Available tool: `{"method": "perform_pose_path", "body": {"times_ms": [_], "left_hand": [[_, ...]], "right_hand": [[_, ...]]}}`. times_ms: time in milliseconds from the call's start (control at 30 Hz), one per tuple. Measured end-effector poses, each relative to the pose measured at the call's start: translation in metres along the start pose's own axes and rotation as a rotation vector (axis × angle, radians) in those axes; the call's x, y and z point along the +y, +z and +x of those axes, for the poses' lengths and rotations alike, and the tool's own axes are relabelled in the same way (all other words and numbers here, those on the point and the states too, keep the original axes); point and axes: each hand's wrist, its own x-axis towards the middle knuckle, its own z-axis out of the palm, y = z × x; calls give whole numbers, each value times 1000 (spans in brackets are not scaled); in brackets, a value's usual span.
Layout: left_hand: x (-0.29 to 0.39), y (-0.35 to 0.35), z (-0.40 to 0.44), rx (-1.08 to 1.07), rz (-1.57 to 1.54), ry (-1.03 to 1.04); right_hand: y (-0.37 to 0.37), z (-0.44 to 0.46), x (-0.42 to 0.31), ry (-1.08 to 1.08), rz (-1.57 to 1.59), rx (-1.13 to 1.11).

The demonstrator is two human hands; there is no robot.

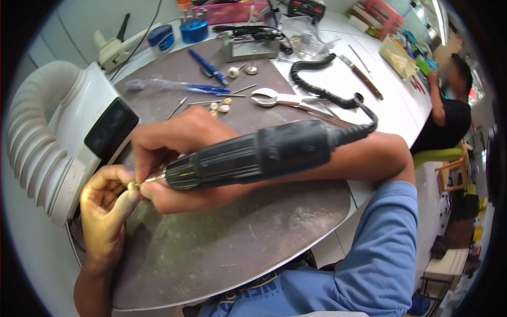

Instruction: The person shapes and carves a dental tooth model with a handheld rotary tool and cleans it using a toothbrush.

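The left hand (105, 208) pinches a small yellowish piece (132, 186) between thumb and finger. The right hand (182, 129) is closed around the black handpiece (253, 158), whose tip is at this piece, above the desk (253, 238).

We record one view, taken from the wearer's head. It faces forward and steeply down onto the bench (253, 235), at close range to the left fingers (109, 175) and right fingers (141, 154), which lie left of centre. The wearer's shirt (372, 248) enters from below. We note a wide, rounded field with dark corners, reaching another person (448, 119) well apart at far right.
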Motion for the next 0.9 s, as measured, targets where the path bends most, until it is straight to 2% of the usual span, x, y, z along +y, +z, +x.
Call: {"method": "perform_pose_path", "body": {"times_ms": [167,267,333,600,767,833,900], "left_hand": [[-2,-4,1,-24,-18,-18],[-2,-6,1,-15,-35,-1],[-2,-10,2,-29,26,-60],[-3,-5,3,-6,-10,-18],[0,-3,0,-15,57,25],[3,-3,0,-49,96,4],[4,-4,-1,-65,110,22]], "right_hand": [[6,1,4,44,75,49],[8,2,6,-53,105,127],[3,0,1,31,74,57],[2,0,1,-5,62,38],[2,0,2,-22,87,-2],[2,0,4,-46,-2,-46],[3,1,3,1,14,-75]]}}
